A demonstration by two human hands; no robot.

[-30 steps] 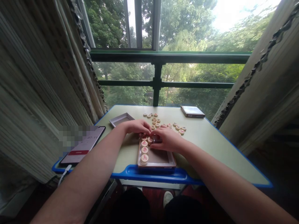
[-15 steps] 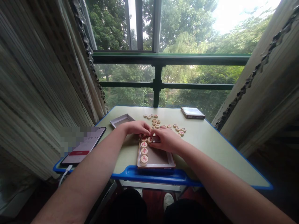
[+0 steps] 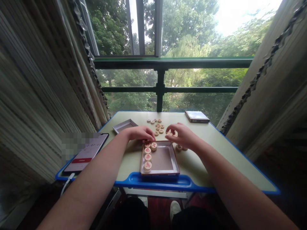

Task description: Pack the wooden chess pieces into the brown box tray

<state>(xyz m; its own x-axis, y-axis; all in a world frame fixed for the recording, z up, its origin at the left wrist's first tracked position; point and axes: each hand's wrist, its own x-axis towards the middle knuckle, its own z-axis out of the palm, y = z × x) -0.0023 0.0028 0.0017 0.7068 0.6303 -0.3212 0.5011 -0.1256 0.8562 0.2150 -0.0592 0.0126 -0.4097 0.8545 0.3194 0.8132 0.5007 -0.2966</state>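
A shallow open box (image 3: 177,159) stands at the near edge of the table. Along its left side lies a column of round wooden Chinese chess pieces with red characters, among them a horse piece (image 3: 147,165). One more piece (image 3: 153,146) sits at the top, beside the column. My left hand (image 3: 142,132) is curled at the box's far left corner, fingertips at the rim; its thumb is mostly hidden. Beyond the box's far right corner, my right hand (image 3: 181,134) reaches over loose pieces (image 3: 173,133), thumb and fingers apart, partly covering them.
More loose chess pieces (image 3: 161,131) are scattered beyond the box. A grey box lid (image 3: 124,125) lies at the far left and a flat case (image 3: 197,116) at the far right. On the left is a phone (image 3: 85,153) with a cable plugged in. A blue rim (image 3: 158,180) edges the table.
My right hand has left the box, moving right and away to the loose pieces, with its fingers spreading. The piece it touched now lies uncovered in the box. My left hand stays near the corner.
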